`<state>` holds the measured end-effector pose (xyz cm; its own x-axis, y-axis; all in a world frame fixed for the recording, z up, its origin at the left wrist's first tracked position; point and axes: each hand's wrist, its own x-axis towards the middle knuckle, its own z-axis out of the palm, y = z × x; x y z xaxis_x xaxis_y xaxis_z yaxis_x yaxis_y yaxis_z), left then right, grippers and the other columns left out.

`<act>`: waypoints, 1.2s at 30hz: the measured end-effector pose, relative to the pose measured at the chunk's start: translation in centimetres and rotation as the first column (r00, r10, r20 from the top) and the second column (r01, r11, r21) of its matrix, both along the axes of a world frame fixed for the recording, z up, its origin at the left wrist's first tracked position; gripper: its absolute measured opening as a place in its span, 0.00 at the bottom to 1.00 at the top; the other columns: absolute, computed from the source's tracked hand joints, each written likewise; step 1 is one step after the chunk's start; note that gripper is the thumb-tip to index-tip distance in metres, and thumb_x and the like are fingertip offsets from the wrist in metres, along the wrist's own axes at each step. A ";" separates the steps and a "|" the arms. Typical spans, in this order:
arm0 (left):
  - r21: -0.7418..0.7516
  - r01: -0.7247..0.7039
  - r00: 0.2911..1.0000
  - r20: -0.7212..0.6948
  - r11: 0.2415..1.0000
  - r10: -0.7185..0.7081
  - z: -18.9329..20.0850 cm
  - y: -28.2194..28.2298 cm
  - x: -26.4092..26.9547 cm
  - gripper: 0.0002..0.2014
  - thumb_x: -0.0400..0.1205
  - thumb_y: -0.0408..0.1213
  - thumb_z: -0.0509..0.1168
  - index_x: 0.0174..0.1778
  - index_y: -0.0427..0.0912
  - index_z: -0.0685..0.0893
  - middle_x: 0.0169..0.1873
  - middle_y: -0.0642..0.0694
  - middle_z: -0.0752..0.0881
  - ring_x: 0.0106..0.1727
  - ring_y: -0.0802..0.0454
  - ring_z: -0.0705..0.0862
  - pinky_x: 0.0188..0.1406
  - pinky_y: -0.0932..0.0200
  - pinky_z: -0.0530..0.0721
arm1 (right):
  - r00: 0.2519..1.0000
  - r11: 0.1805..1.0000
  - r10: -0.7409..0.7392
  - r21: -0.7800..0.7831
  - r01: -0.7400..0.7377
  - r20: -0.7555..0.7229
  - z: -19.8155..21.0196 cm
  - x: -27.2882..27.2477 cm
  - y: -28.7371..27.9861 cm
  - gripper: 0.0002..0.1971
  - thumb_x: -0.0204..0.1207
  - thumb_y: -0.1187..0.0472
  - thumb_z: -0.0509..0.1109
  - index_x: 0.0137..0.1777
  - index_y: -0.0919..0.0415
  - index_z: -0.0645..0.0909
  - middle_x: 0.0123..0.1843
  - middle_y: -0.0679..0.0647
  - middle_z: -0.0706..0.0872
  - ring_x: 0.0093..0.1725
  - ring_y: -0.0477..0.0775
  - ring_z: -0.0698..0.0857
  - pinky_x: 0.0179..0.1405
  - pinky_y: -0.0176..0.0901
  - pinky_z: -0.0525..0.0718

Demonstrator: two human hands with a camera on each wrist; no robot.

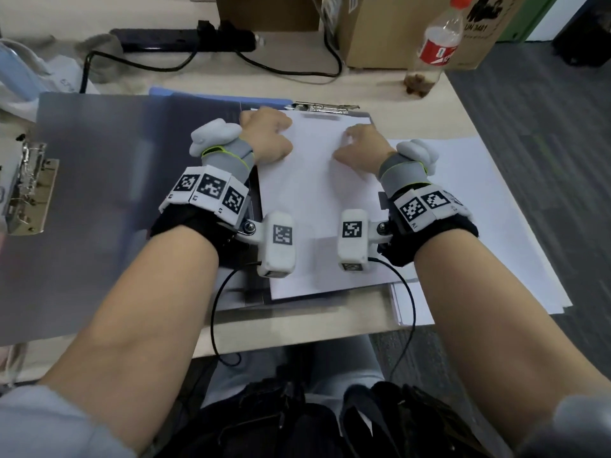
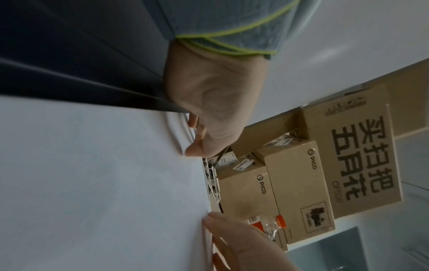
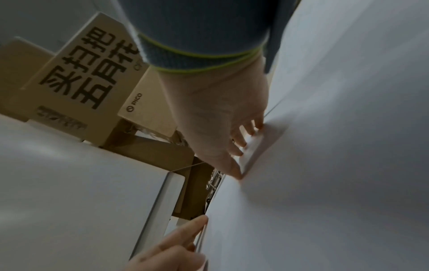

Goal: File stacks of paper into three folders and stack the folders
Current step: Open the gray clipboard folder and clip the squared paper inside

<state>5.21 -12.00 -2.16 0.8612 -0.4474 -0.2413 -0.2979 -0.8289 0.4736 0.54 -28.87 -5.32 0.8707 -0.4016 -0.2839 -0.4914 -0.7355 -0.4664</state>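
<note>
An open grey folder (image 1: 99,193) lies on the table, its metal clip (image 1: 324,108) at the top of the right half. A white paper stack (image 1: 317,200) rests on that half, its top edge at the clip. My left hand (image 1: 266,133) pinches the stack's upper left edge between thumb and curled fingers, as the left wrist view shows of that hand (image 2: 209,110). My right hand (image 1: 360,143) lies on the upper right of the sheet; in the right wrist view its spread fingers (image 3: 241,143) press on the paper (image 3: 325,165).
A second paper stack (image 1: 479,226) lies to the right, reaching the table's right edge. A blue folder's edge (image 1: 215,95) shows behind the grey one. Another clip (image 1: 29,190) sits at far left. A bottle (image 1: 433,51), cardboard boxes (image 1: 370,28) and a power strip (image 1: 185,39) stand at the back.
</note>
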 end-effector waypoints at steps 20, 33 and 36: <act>-0.165 -0.110 0.993 -0.056 0.980 0.102 -2.1 0.3 3.8 0.25 0.73 0.41 0.73 0.66 0.63 0.80 0.69 0.53 0.75 0.73 0.50 0.65 0.56 0.69 0.55 | 0.944 0.864 -0.122 0.501 -0.050 0.305 -1.5 5.0 1.5 0.37 0.65 0.33 0.64 0.76 0.45 0.71 0.82 0.48 0.66 0.84 0.51 0.57 0.83 0.57 0.53; -0.196 -0.047 0.999 -0.010 0.980 0.046 -3.3 1.0 4.8 0.26 0.70 0.45 0.76 0.64 0.62 0.82 0.66 0.55 0.78 0.72 0.48 0.70 0.66 0.53 0.63 | 0.984 0.873 -0.140 0.483 0.070 0.111 -0.8 10.3 1.5 0.24 0.67 0.34 0.65 0.52 0.49 0.85 0.59 0.48 0.84 0.62 0.54 0.83 0.71 0.47 0.75; -0.172 -0.044 0.999 -0.004 0.984 0.044 -3.4 1.0 5.0 0.26 0.70 0.45 0.75 0.65 0.62 0.81 0.67 0.54 0.76 0.72 0.47 0.68 0.61 0.55 0.60 | 0.994 0.873 -0.092 0.484 0.054 0.054 -0.7 10.4 1.5 0.21 0.72 0.38 0.68 0.57 0.52 0.80 0.60 0.52 0.79 0.64 0.54 0.79 0.64 0.40 0.77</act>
<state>10.20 -11.04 -5.61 0.8807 -0.4442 -0.1643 -0.2629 -0.7470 0.6107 10.90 -27.38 -6.02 0.8701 -0.2949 -0.3950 -0.4855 -0.3740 -0.7902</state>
